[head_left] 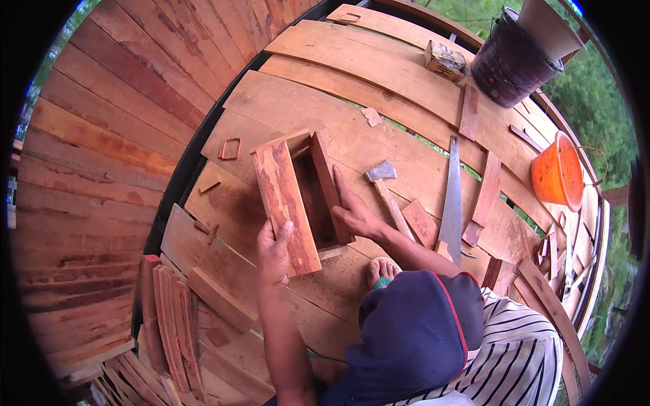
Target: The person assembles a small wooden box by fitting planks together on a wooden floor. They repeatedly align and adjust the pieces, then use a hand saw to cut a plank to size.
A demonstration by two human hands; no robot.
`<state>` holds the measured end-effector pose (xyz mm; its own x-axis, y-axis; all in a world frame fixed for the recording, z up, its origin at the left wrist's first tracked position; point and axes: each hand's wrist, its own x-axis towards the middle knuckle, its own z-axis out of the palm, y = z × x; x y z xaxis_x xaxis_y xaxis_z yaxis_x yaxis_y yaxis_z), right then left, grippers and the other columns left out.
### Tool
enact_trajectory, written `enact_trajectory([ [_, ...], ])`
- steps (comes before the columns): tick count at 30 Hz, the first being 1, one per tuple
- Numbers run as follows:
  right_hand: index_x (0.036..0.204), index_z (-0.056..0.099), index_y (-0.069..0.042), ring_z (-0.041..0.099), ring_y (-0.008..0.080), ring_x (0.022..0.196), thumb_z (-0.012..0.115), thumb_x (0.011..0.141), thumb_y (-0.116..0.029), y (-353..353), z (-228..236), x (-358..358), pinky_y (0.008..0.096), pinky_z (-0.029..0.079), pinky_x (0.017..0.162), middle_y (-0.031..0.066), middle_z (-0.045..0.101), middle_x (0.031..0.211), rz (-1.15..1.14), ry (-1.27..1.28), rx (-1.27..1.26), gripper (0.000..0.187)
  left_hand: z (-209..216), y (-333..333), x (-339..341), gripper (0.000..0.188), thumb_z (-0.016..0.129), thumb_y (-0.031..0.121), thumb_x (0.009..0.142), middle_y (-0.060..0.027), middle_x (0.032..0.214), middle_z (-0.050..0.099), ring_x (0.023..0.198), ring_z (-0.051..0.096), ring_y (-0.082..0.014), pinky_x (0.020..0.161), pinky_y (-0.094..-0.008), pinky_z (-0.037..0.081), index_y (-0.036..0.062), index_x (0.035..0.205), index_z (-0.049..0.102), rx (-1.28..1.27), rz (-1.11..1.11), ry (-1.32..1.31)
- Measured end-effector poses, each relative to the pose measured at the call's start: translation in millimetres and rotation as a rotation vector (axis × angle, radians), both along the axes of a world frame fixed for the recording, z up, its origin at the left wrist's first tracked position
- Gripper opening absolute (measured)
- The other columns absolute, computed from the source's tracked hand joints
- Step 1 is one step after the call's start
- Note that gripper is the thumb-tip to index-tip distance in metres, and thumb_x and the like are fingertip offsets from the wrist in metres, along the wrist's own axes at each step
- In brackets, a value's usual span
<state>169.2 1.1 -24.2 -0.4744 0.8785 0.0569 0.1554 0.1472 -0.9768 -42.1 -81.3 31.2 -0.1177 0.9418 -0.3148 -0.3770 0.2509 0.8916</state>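
An open wooden box (344, 240) is tilted between my hands above the plank floor, its dark inside showing through a long gap. A wide, streaky reddish board (290, 203) forms its left face; I cannot tell whether that board is fixed. My left hand (273, 253) is closed on the board's lower left edge, thumb on top. Around the box's right side wraps my right hand (355, 211), its fingers partly hidden. To the right of the box lie a hatchet (383, 173) with a wooden handle and a long handsaw (452, 196).
Wood offcuts (420, 222) and sawdust lie about on the planks (318, 95). Stacked strips (175, 325) stand at lower left, by a wooden wall (101, 183). An orange bucket (547, 177), a dark bucket (504, 64) and a worn carton (445, 61) are at right.
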Motion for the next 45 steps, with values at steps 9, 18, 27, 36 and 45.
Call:
enact_trajectory([
  [9,0.159,-0.003,0.009,0.012,0.0396,0.156,0.052,0.079,-0.002,-0.4,-5.5,-19.3,0.0366,0.012,0.127,0.0373,0.013,0.163,-0.016,-0.068,-0.041,0.098,-11.8,7.3,16.9,0.037,0.068,0.019,0.100,-0.0045,0.118,0.067,0.103,0.063,-0.0103,0.094,-0.0290,0.051,0.0003,0.130,0.060,-0.021,0.002,-0.009],
  [18,0.160,0.002,0.006,0.020,0.0374,0.155,0.048,0.102,-0.024,-1.9,-28.9,-27.9,0.0371,0.018,0.126,0.0296,0.015,0.166,-0.071,0.043,-0.101,0.080,-32.7,21.5,34.5,0.034,0.067,0.020,0.101,-0.0049,0.118,0.068,0.103,0.064,-0.0104,0.094,-0.0287,0.051,0.0003,0.128,0.060,0.003,-0.033,-0.042],
  [27,0.165,0.000,-0.011,0.035,0.0248,0.147,0.034,0.112,-0.026,-7.7,-32.9,-22.0,0.0332,0.030,0.121,0.0163,0.025,0.166,-0.073,0.261,-0.320,0.065,-39.7,29.4,42.8,0.035,0.065,0.022,0.102,-0.0053,0.118,0.068,0.107,0.064,-0.0123,0.095,-0.0313,0.052,0.0016,0.130,0.058,-0.042,-0.130,-0.202],
  [36,0.166,0.003,-0.013,0.037,0.0245,0.146,0.033,0.113,-0.027,-8.1,-43.3,-22.4,0.0337,0.032,0.120,0.0160,0.030,0.165,-0.089,0.273,-0.318,0.063,-43.0,30.5,42.6,0.031,0.064,0.022,0.103,-0.0034,0.115,0.068,0.103,0.063,-0.0100,0.092,-0.0295,0.054,0.0026,0.127,0.059,-0.041,-0.114,-0.280],
  [45,0.166,0.004,-0.012,0.037,0.0243,0.146,0.033,0.112,-0.027,-8.8,-38.9,-21.2,0.0336,0.032,0.120,0.0164,0.030,0.164,-0.097,0.207,-0.247,0.062,-43.7,31.0,41.2,0.034,0.064,0.021,0.103,-0.0048,0.117,0.067,0.104,0.064,-0.0111,0.092,-0.0299,0.054,0.0019,0.129,0.057,-0.035,-0.153,-0.291],
])
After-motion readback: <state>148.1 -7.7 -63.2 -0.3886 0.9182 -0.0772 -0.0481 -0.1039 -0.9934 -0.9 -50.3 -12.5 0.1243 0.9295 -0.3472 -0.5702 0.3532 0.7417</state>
